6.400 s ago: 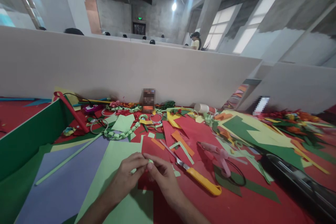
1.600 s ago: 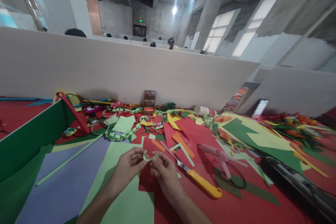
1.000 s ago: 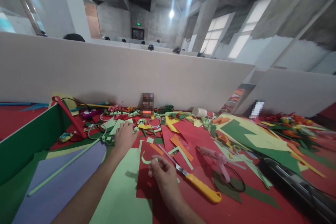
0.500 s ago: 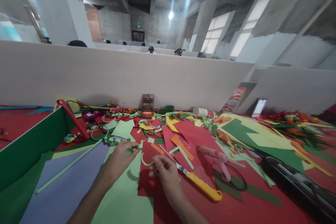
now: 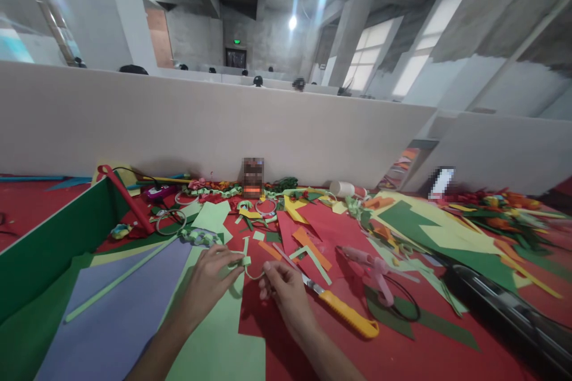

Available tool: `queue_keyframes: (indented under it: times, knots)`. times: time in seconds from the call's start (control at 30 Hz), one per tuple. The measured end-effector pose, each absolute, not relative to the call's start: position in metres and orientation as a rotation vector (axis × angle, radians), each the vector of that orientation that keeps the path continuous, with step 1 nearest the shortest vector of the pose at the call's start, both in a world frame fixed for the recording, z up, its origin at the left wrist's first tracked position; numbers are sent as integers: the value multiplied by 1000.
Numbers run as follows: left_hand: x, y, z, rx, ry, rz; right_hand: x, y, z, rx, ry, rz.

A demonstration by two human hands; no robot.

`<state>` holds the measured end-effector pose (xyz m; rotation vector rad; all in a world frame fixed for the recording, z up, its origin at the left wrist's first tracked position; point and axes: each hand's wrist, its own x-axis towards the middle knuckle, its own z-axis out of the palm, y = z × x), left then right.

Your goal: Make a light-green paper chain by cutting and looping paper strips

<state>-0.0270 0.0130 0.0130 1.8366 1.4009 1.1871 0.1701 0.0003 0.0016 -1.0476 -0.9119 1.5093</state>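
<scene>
Between my two hands runs a narrow light green paper strip (image 5: 252, 275), curled into a loop. My left hand (image 5: 212, 271) pinches its folded end between thumb and fingers. The other end sits between the thumb and forefinger of my right hand (image 5: 283, 286). Just beyond my left hand lies a chain of folded green paper (image 5: 199, 237). A yellow utility knife (image 5: 344, 309) with its blade out rests right of my right hand. Beneath the hands are a light green sheet (image 5: 214, 333) and red paper.
A pink glue gun (image 5: 370, 268) with a black cable lies to the right, near a long black device (image 5: 500, 309). On the left stands a green box wall (image 5: 58, 220). Paper scraps, a white cup (image 5: 342, 189) and a phone-like object (image 5: 253, 177) line the white partition (image 5: 201, 125).
My left hand has moved slightly right and down, closer to my right hand. The strip's loop between them is smaller. The knife and glue gun lie as before.
</scene>
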Motion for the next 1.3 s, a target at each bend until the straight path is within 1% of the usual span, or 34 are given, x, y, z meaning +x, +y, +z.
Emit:
queue_keyframes:
  times: [0.2,0.4,0.63,0.77,0.9,1.03,1.17,1.3]
  knots:
    - [-24,9,15,1847,1374,1215,170,0,6,-1026,-908,1432]
    - [-18,8,14,1823,1353,1201,168,-3,10,-1003,-1099,1298]
    - [-21,13,11,1476,1232,1207,171,-13,13,-992,-1337,1261]
    - [-27,13,10,1325,1039,1128,172,-14,17,-944,-1402,1233]
    - [-26,10,9,1176,911,1120,173,-11,15,-883,-1370,1287]
    - [-22,8,10,1150,935,1102,171,-5,5,-878,-1222,1336]
    - [-16,5,13,1191,1005,1055,168,-4,-1,-900,-1117,1284]
    - [-11,4,14,1204,1006,1082,166,-11,2,-984,-1242,1190]
